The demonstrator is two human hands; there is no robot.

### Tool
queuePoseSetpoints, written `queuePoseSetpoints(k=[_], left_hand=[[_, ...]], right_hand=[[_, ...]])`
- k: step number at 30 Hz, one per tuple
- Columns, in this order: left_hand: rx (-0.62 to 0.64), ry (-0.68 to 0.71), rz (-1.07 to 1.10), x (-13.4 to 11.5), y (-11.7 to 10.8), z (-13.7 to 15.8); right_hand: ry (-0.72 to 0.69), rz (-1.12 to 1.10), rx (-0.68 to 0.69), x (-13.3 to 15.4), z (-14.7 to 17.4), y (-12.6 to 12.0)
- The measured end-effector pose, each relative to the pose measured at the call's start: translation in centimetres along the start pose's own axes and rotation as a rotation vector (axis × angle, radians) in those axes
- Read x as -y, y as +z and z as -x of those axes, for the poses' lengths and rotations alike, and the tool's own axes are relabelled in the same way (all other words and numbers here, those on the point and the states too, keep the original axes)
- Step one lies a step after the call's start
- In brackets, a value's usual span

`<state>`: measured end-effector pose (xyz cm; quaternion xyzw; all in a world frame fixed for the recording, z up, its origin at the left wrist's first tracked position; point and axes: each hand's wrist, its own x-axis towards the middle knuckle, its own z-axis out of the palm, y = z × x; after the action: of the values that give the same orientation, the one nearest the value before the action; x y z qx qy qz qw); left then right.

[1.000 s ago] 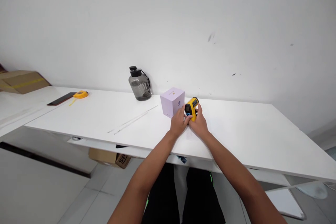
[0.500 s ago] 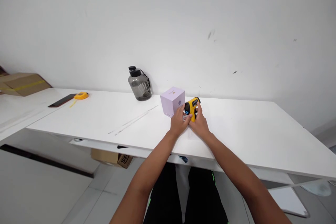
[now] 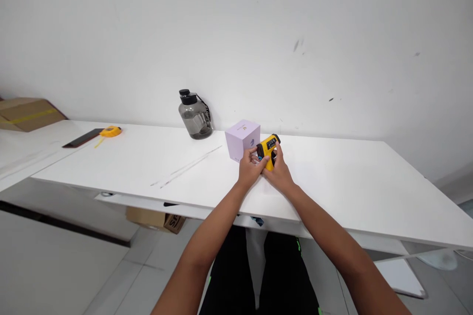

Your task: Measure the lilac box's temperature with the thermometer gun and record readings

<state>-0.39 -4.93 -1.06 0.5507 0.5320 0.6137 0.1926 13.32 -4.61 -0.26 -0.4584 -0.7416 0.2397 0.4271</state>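
A yellow and black infrared thermometer point(image 3: 269, 144) with a pistol-shaped body is between my hands, just above the white table. My right hand point(image 3: 280, 171) is closed around its handle, one finger up by the black label on its side. My left hand point(image 3: 250, 166) grips the end nearest me, thumb by the handle and fingertips at the black rear, partly hiding it. Right behind my left hand stands a lilac box point(image 3: 236, 142); its lower right corner is covered by my fingers.
A grey water bottle point(image 3: 195, 120) with a black lid stands by the wall. Farther left lie a yellow tape measure point(image 3: 111, 131), a dark flat strip point(image 3: 83, 138) and a cardboard box point(image 3: 33, 113). Below the white table point(image 3: 351, 182) is another carton point(image 3: 148, 217).
The thermometer has turned slightly in my hands, showing more of its labelled side. My left fingers have shifted along its rear end. The view has moved a little.
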Motion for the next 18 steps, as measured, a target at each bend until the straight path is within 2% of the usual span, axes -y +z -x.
queuePoseSetpoints(k=[4,7,10,13,15,18], left_hand=[[-0.082,0.084,0.008,-0.5,-0.1,0.2],[-0.116,0.081,0.066,-0.9,-0.3,0.3],[-0.13,0.035,0.12,-1.0,-0.4,0.1],[-0.145,0.049,0.118,-0.7,-0.4,-0.1],[-0.148,0.075,0.084,-0.5,-0.4,-0.2],[-0.139,0.102,0.047,-0.2,-0.4,-0.2]], right_hand=[[-0.161,0.107,0.025,-0.6,-0.5,-0.3],[-0.236,0.151,0.043,-1.0,-0.9,-0.6],[-0.294,0.188,-0.015,-1.6,-1.3,-1.4],[-0.304,0.305,-0.06,-2.6,-1.7,-2.2],[-0.282,0.402,0.011,-3.0,-1.8,-2.4],[-0.222,0.505,0.205,-3.0,-1.5,-2.0]])
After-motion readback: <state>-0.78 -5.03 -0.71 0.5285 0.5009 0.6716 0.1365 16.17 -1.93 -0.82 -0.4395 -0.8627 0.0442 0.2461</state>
